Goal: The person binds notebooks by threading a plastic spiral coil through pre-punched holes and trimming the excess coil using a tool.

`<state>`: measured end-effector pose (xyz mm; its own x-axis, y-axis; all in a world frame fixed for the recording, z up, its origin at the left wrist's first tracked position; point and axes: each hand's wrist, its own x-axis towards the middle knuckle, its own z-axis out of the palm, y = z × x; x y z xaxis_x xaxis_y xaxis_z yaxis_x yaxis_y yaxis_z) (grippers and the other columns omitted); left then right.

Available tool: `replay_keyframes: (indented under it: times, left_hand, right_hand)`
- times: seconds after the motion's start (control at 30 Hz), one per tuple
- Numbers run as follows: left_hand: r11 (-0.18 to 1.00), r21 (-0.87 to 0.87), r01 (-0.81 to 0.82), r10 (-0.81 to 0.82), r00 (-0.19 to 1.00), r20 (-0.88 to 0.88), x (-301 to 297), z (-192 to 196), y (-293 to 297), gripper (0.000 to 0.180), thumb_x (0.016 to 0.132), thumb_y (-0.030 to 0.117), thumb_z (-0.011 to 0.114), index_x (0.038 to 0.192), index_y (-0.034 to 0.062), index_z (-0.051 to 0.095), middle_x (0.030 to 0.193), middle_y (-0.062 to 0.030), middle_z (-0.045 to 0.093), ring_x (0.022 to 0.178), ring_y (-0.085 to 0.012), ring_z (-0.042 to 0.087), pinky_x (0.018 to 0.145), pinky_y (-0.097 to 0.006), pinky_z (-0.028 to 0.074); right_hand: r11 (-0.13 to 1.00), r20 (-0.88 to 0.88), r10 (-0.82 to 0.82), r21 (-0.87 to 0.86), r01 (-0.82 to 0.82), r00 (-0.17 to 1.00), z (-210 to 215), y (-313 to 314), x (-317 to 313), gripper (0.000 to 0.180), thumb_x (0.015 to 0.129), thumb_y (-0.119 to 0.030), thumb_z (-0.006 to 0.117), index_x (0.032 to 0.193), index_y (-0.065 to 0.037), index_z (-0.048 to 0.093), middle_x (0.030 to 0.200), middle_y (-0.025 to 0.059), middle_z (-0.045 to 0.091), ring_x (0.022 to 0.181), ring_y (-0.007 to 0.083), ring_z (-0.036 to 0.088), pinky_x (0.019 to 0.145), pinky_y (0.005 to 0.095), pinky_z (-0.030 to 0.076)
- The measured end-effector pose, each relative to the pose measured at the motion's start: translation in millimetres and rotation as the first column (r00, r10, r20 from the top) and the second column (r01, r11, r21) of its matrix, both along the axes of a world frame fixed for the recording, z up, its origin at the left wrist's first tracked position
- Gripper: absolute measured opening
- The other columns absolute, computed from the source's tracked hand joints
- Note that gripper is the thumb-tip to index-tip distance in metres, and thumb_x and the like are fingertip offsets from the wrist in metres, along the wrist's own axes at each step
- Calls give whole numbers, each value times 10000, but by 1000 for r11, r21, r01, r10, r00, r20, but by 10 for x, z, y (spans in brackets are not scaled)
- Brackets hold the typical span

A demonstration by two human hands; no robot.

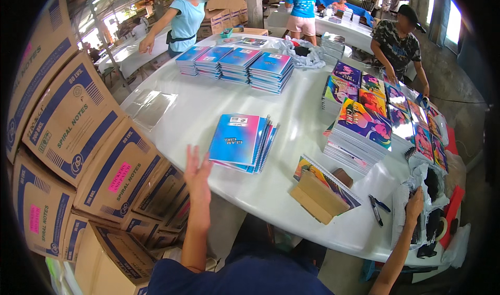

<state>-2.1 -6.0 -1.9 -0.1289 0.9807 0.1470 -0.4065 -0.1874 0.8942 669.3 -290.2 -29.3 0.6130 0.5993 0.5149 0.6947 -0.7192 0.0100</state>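
Note:
My left hand (197, 172) is raised with fingers spread and holds nothing. It is just beside a small stack of blue-and-pink spiral notebooks (237, 138) on the white table (260, 185). My right hand (415, 205) reaches to the table's right side, against a grey plastic bag (435, 188) with dark contents and white spiral-bound pads beside it. Its fingers are partly hidden there, so their grip cannot be made out. Nearby, a black pen (375, 210) rests on the table, left of a cardboard piece (317, 196) propped against a colourful notebook (333, 183).
Tall stacks of blue-and-pink notebooks (271, 71) stand at the far side. Colourful notebook stacks (359, 131) fill the right, where a person in a camouflage shirt (398, 45) works. Cardboard cartons (78, 118) crowd my left. A person in light blue (185, 19) stands behind the table.

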Motion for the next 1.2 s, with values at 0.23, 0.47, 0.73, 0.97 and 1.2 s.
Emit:
replay_keyframes:
  times: [0.23, 0.47, 0.73, 0.97, 1.2]
  left_hand:
    - [772, -76, -631, 630, 776, -35, -1009, -78, -166, 716, 939, 0, 517, 1540, 61, 135, 1572, -156, 201, 1402, -290, 300, 1093, -449, 328]
    - [891, -62, -449, 451, 893, 11, -631, -114, -213, 624, 928, -43, 491, 1505, 22, 261, 1553, -175, 266, 1368, -281, 375, 1114, -390, 309]
    - [970, 194, -147, 191, 954, -230, 260, -51, -87, 581, 932, -48, 517, 1464, -69, 285, 1546, -163, 301, 1424, -227, 299, 1152, -327, 240]
    - [936, 348, 60, 155, 816, -557, 641, -172, -81, 578, 938, 30, 560, 1475, 39, 348, 1524, -143, 364, 1432, -272, 291, 1152, -357, 241]
    - [911, 366, 190, 195, 585, -787, 759, -159, -65, 591, 931, 124, 598, 1477, 133, 373, 1548, -147, 315, 1458, -390, 184, 1134, -552, 193]
  right_hand:
    - [993, 81, -34, 115, 25, 996, -264, 91, 9, 393, 868, 25, 504, 1260, 9, 499, 1129, 224, 620, 995, 398, 621, 811, 452, 508]
    - [994, 304, -105, 42, 97, 947, -147, 0, 147, 389, 838, 45, 502, 1223, 8, 536, 1084, 211, 623, 940, 376, 629, 755, 444, 519]
    - [989, 420, -145, 42, 140, 896, 400, -47, -271, 327, 888, -54, 559, 1213, -35, 587, 1141, 142, 618, 1058, 298, 576, 877, 415, 452]
    - [993, 394, 19, 96, -62, 919, 869, 54, -1124, 245, 926, -107, 585, 1161, -50, 617, 1066, 123, 607, 986, 290, 576, 832, 410, 445]
    - [877, 349, 310, 254, -408, 884, 800, 276, -1910, 231, 868, 27, 612, 1096, -8, 628, 1027, 147, 596, 935, 320, 578, 798, 421, 468]
